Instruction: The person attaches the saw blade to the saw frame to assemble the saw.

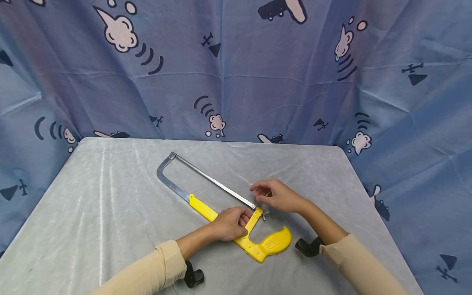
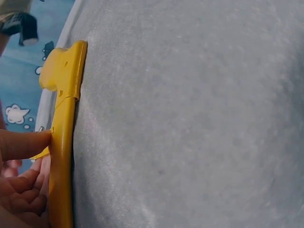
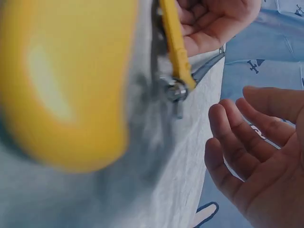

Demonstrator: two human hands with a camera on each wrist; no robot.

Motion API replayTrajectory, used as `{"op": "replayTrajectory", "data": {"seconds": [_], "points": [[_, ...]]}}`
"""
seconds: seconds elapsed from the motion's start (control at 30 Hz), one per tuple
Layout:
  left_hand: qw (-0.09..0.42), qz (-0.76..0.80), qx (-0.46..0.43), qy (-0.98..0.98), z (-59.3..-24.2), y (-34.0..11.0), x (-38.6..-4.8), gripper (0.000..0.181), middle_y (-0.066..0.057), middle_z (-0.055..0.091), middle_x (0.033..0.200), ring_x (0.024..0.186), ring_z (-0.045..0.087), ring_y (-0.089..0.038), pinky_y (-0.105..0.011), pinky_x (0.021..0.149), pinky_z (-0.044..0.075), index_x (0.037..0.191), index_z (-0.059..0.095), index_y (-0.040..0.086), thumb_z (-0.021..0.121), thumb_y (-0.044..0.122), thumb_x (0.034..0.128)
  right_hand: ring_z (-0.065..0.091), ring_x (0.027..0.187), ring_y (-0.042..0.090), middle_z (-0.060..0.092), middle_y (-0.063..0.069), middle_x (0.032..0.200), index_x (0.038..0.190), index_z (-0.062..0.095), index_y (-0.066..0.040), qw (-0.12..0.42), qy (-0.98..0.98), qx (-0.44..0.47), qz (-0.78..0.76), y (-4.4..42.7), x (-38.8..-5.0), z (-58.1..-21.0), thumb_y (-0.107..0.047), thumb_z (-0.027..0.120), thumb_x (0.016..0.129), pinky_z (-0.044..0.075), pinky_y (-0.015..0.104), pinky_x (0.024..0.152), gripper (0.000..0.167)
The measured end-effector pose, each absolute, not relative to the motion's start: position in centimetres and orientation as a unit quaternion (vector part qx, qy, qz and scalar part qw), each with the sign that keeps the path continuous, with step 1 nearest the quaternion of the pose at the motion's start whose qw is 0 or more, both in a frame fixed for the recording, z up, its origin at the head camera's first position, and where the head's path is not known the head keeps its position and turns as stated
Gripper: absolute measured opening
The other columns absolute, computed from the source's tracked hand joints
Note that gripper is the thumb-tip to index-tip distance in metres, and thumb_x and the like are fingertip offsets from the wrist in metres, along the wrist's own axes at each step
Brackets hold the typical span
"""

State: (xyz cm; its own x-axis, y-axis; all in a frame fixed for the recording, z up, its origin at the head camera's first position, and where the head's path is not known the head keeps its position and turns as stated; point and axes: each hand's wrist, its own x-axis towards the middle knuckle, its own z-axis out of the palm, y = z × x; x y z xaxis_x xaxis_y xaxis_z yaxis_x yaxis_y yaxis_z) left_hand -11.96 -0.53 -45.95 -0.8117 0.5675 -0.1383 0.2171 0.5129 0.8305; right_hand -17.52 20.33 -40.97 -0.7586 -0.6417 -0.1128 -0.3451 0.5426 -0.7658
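Observation:
A hacksaw (image 1: 202, 207) with a yellow frame and a grey metal bow lies on the cloth, its toothed blade (image 1: 217, 182) on the far side. My left hand (image 1: 229, 223) holds the yellow frame near the handle (image 1: 277, 242); in the left wrist view its thumb (image 2: 26, 144) presses on the yellow bar (image 2: 61, 166). At the near end of the blade sits a metal wing nut (image 3: 175, 90). Just beyond it, my right hand (image 1: 282, 196) hovers with loosely bent fingers and nothing in them, apart from the saw.
The saw rests on a table covered with pale grey cloth (image 1: 121, 213). A blue patterned curtain (image 1: 250, 102) hangs behind and at both sides. Black wrist mounts (image 1: 309, 247) are worn near both cuffs.

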Motion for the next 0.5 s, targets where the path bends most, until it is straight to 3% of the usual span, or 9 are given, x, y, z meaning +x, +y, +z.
{"op": "replayTrajectory", "data": {"seconds": [0.5], "points": [[0.204,0.437,0.229,0.845,-46.0,-0.4,-11.9,0.031,0.004,0.061,0.085,0.077,0.055,-0.005,-0.02,0.074,0.046,0.104,0.065,0.005,0.077,-0.001,0.0763,0.068,0.086,0.029,0.071,0.008,0.097,0.117,0.065,0.006,0.196,0.85,-0.272,-0.407,22.9,-15.2,-42.3,-0.004,0.063,0.095,0.056,0.031,0.076,0.024]]}}
